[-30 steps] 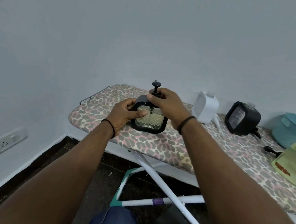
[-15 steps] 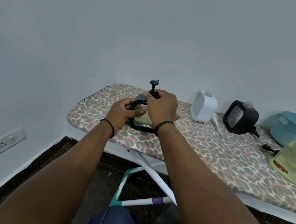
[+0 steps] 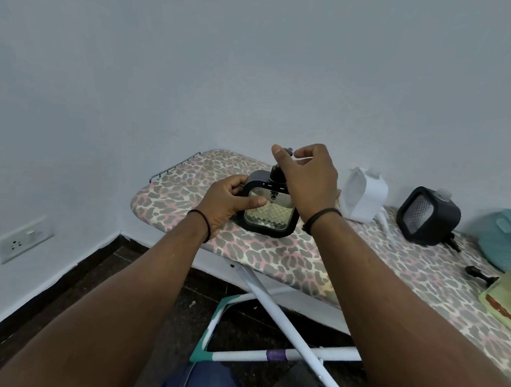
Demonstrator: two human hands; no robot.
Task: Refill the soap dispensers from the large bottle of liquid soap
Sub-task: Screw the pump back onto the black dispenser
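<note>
Soap dispenser, black square frame with a clear faceted window [image 3: 269, 214], stands upright near the left end of our ironing board with the grey-and-pink leopard-print cover [image 3: 289, 256]; pale yellowish liquid shows in the lower part of the window. Our left hand [image 3: 226, 202] grips the dispenser's left side, thumb laid across the window. Our right hand [image 3: 306, 178] is above the dispenser, thumb and forefinger pinching the black pump head [image 3: 288, 151], whose collar sits at the dispenser's top. At the right edge, nearer to us, lies a large translucent bottle of yellow-green liquid soap [image 3: 510, 297], only partly in view, with a small black pump part [image 3: 481, 274] just beside it. Farther back along the board stand a white square dispenser [image 3: 364, 195] and a second black square dispenser [image 3: 428, 216], both tilted and without pumps. Beyond these, a teal plastic basket [image 3: 508, 238] rests by the pale wall.
</note>
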